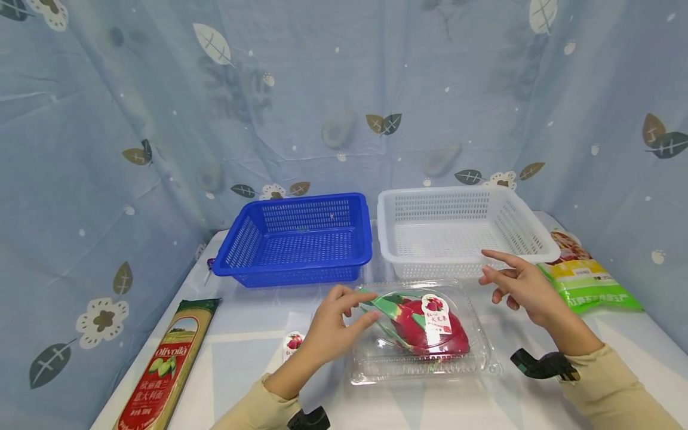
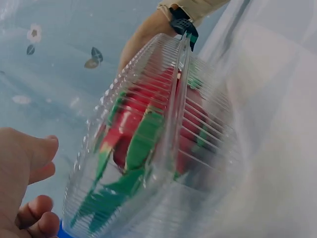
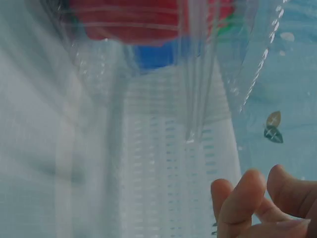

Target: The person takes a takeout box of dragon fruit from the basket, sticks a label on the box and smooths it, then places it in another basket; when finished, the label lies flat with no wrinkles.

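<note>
A clear plastic clamshell box point(image 1: 371, 371) sits lidded on the table before me. Inside lies a red dragon fruit point(image 1: 454, 337) with green leaf tips, and a white label point(image 1: 436, 315) shows over it. My left hand point(image 1: 330, 328) hovers at the box's left side, fingers loosely bent and holding nothing; the left wrist view shows the fingertips point(image 2: 44, 206) apart from the plastic. To the right of the box, my right hand point(image 1: 524, 289) is raised near the white basket's front rim, index finger stretched out, nothing held. In the right wrist view its fingers point(image 3: 242, 198) are away from the box.
A blue basket point(image 1: 301, 279) and a white basket point(image 1: 424, 267) stand side by side at the back. Spaghetti in a red pack point(image 1: 161, 376) lies at the left edge. A green and yellow food bag point(image 1: 588, 280) lies right. Another label sheet point(image 1: 293, 343) is partly behind my left hand.
</note>
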A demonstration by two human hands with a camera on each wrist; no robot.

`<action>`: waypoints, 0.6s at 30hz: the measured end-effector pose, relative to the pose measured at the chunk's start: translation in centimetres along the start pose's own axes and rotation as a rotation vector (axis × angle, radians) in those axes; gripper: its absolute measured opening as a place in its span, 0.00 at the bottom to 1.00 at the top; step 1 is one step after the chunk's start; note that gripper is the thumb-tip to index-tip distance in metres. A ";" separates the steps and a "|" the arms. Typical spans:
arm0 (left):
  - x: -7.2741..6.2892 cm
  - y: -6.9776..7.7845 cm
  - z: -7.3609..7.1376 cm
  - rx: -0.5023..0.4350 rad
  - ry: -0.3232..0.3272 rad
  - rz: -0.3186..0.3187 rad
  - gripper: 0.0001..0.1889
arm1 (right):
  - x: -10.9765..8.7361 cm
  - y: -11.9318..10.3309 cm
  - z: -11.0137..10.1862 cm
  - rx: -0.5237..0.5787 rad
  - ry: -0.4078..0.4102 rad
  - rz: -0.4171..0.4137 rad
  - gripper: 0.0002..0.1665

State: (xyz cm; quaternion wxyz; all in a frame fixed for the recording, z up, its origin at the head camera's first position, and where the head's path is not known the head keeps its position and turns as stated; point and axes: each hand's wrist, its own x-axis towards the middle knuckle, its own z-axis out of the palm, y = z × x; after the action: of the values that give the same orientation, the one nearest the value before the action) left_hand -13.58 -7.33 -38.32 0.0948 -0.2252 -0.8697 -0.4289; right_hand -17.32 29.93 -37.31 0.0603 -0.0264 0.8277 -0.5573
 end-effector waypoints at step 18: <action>-2.6 -2.8 -0.8 -0.350 -0.281 -0.440 0.39 | 2.1 3.1 -0.8 0.339 -0.072 -0.096 0.22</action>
State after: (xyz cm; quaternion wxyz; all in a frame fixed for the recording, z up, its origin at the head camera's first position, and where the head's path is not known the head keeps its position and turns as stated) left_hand -12.62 -10.23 -40.73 -0.1617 -0.1017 -0.8150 -0.5471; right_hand -19.42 31.64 -40.06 0.0669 -0.0755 0.7169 -0.6898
